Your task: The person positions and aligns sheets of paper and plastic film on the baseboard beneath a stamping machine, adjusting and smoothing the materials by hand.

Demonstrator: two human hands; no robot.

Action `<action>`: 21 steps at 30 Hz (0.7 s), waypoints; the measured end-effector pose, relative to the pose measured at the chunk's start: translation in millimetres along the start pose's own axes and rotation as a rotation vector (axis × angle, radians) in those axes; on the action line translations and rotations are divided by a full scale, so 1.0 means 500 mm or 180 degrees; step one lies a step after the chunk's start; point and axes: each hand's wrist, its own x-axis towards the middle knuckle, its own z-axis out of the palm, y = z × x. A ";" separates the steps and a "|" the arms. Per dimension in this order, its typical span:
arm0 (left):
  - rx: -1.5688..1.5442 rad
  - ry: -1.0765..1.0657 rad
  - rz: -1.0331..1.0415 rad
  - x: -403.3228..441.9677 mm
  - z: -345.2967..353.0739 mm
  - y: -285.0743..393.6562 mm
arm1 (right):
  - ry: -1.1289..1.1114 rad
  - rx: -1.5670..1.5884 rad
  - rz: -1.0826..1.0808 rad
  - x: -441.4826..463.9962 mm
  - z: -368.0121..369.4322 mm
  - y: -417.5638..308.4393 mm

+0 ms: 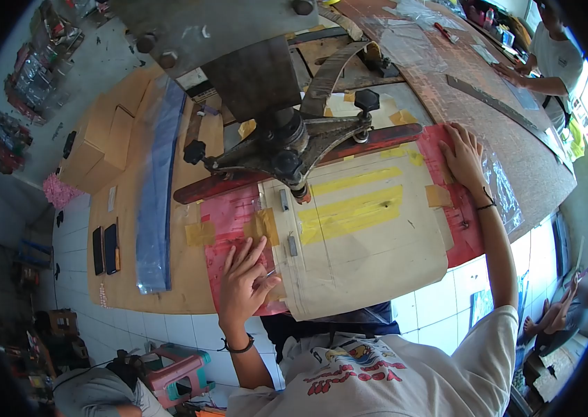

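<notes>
A beige board [370, 264] with yellow tape strips [353, 212] lies on a red sheet [457, 222] at the table's near edge. My left hand [244, 283] rests on the red sheet's left part, fingers spread, beside brown tape [260, 226]. A thin shiny sliver shows near its thumb; I cannot make out what it is. My right hand [464, 161] lies flat with fingers apart on the sheet's far right corner. Above the board stands a metal press head [283, 149] with black knobs and a long dark red bar [363, 142]. Small metal blocks [292, 244] sit on the board's left side.
Blue plastic-wrapped sheeting [156, 194], two phones [106, 249] and a cardboard box [103, 135] lie to the left. A metal ruler [495, 104] is on the right-hand table, where another person [554, 66] works. Below are a stool [176, 375] and people sitting low on both sides.
</notes>
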 end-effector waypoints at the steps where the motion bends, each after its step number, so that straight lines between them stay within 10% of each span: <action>1: -0.0002 -0.0007 -0.0015 0.000 0.000 0.000 | -0.0003 -0.0007 0.0007 0.000 0.000 0.001; 21: 0.0003 0.0011 0.0010 0.000 -0.005 0.008 | -0.0062 -0.0002 0.0057 0.005 -0.003 -0.002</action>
